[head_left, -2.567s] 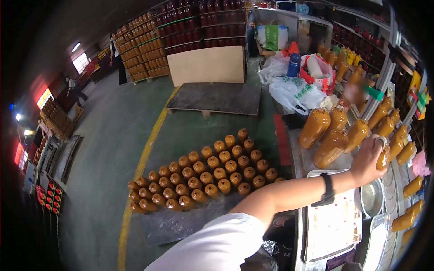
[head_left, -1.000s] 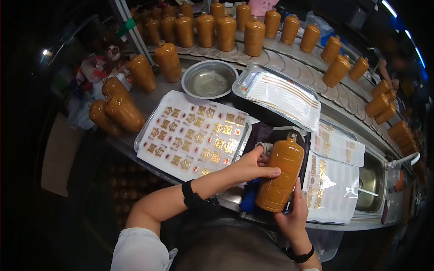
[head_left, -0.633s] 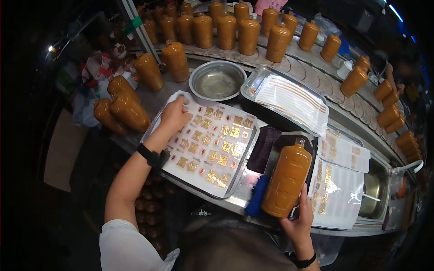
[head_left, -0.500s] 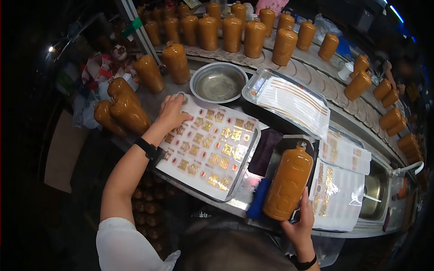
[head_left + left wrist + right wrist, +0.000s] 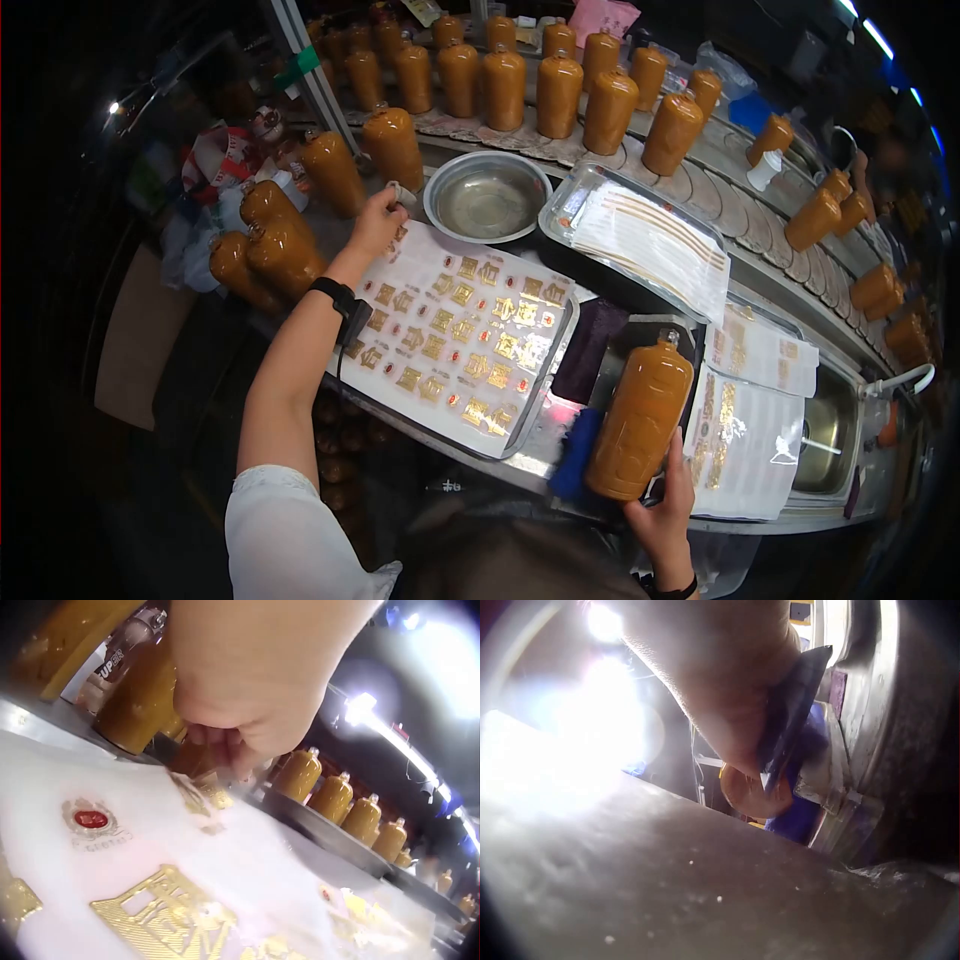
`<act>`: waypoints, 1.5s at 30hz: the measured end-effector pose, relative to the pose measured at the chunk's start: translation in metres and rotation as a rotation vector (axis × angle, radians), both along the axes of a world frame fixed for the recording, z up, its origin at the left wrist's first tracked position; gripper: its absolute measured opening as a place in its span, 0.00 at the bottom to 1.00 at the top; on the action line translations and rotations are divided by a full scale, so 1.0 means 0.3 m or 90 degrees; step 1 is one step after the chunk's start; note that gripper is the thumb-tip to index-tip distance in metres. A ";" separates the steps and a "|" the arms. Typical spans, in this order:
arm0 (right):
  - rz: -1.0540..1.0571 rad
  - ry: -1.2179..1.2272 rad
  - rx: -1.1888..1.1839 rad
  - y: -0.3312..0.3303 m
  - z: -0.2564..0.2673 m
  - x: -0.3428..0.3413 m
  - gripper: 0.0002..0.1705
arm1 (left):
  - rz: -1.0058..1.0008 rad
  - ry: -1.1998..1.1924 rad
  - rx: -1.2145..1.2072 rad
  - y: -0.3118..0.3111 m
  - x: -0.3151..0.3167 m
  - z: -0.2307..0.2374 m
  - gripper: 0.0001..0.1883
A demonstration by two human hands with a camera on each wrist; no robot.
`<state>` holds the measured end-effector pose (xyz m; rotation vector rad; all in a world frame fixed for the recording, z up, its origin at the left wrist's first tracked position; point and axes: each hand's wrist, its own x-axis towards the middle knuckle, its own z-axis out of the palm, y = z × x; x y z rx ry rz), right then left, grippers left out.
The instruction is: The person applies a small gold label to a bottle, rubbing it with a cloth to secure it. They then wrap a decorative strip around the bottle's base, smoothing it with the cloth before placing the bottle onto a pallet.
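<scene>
At the upper left corner of the decal sheet [image 5: 440, 413], my left hand [image 5: 376, 232] has thumb and fingers together, pinching the edge of a small gold decal [image 5: 213, 796]; a pale wrap shows on one finger. Brown bottle [image 5: 645, 418] leans at a slant in a dark metal holder [image 5: 640, 328], neck up and away. Around its lower right side my right hand [image 5: 667, 508] grips, thumb near the base and fingers along the side. In the right wrist view the bottle's base [image 5: 751, 790] shows beyond the hand [image 5: 720, 690].
A metal bowl [image 5: 487, 202] and a tray of striped sheets [image 5: 650, 240] lie behind. A blue cloth [image 5: 574, 455] and purple cloth [image 5: 588, 352] are beside the bottle. More decal sheets [image 5: 750, 440] and a sink [image 5: 828, 430] are right. Bottles [image 5: 504, 90] line the conveyor [image 5: 730, 200].
My left hand left the bottle for the sheet's upper left corner, and its fingers have since drawn together there. My right hand stays at the bottle. The bottles on the conveyor have shifted.
</scene>
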<state>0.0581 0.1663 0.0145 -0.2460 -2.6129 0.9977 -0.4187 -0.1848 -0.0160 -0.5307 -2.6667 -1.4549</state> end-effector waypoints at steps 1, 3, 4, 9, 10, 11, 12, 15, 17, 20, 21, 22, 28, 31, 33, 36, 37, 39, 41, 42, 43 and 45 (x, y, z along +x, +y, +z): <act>-0.011 -0.026 -0.004 -0.001 0.009 0.002 0.58 | 0.012 -0.013 0.044 -0.010 -0.011 -0.009 0.12; 0.007 -0.012 0.001 0.009 -0.005 0.005 0.59 | 0.019 -0.001 0.054 -0.010 0.003 -0.003 0.12; 0.015 -0.005 0.004 0.018 -0.009 0.005 0.59 | 0.014 0.026 0.020 -0.018 0.032 0.017 0.12; -0.014 -0.088 -0.038 0.019 0.013 0.012 0.61 | -0.085 0.130 0.009 0.162 0.422 0.239 0.12; 0.003 -0.061 -0.018 0.026 0.011 0.011 0.61 | -0.108 0.128 -0.013 0.209 0.514 0.286 0.13; 0.024 -0.032 0.005 0.034 0.008 0.008 0.61 | -0.127 0.130 -0.034 0.248 0.601 0.320 0.14; 0.027 0.003 0.013 0.034 0.001 0.006 0.60 | -0.152 0.073 0.009 0.278 0.677 0.333 0.15; 0.038 0.018 0.012 0.044 -0.009 0.008 0.60 | -0.243 -0.042 0.126 0.376 0.853 0.380 0.16; 0.037 0.008 0.004 0.045 -0.005 0.014 0.59 | -0.300 -0.142 0.211 0.439 0.944 0.415 0.18; 0.044 0.010 -0.032 0.054 0.008 0.012 0.57 | -0.391 -0.263 0.320 0.548 1.009 0.445 0.19; 0.050 -0.002 -0.057 0.059 0.016 0.015 0.57 | -0.416 -0.299 0.368 0.592 1.016 0.442 0.20; 0.056 -0.014 -0.082 0.066 0.026 0.016 0.56 | -0.417 -0.334 0.382 0.633 1.018 0.433 0.20; -0.054 -0.041 -0.292 0.129 0.105 -0.013 0.44 | -0.330 -0.281 0.412 0.799 0.990 0.275 0.15; -0.133 0.008 -0.318 0.080 0.134 -0.095 0.39 | -0.313 -0.210 0.362 0.807 0.994 0.270 0.14; -0.118 0.013 -0.249 0.059 0.118 -0.124 0.44 | -0.309 -0.160 0.313 0.807 0.989 0.278 0.13; -0.108 0.025 -0.188 0.039 0.109 -0.141 0.48 | -0.301 -0.142 0.281 0.805 0.973 0.277 0.14; -0.108 0.027 -0.193 0.039 0.110 -0.145 0.48 | -0.299 -0.149 0.277 0.806 0.971 0.276 0.14; -0.111 0.036 -0.198 0.035 0.105 -0.148 0.47 | -0.296 -0.151 0.281 0.807 0.965 0.258 0.14; -0.109 0.030 -0.185 0.033 0.100 -0.149 0.46 | -0.299 -0.148 0.287 0.810 0.958 0.241 0.14; -0.107 0.027 -0.179 0.032 0.099 -0.150 0.45 | -0.300 -0.146 0.290 0.811 0.956 0.234 0.14; -0.109 0.035 -0.189 0.030 0.097 -0.152 0.45 | -0.302 -0.143 0.294 0.812 0.955 0.229 0.15; -0.114 0.049 -0.211 0.026 0.093 -0.156 0.47 | -0.298 -0.158 0.301 0.814 0.955 0.232 0.14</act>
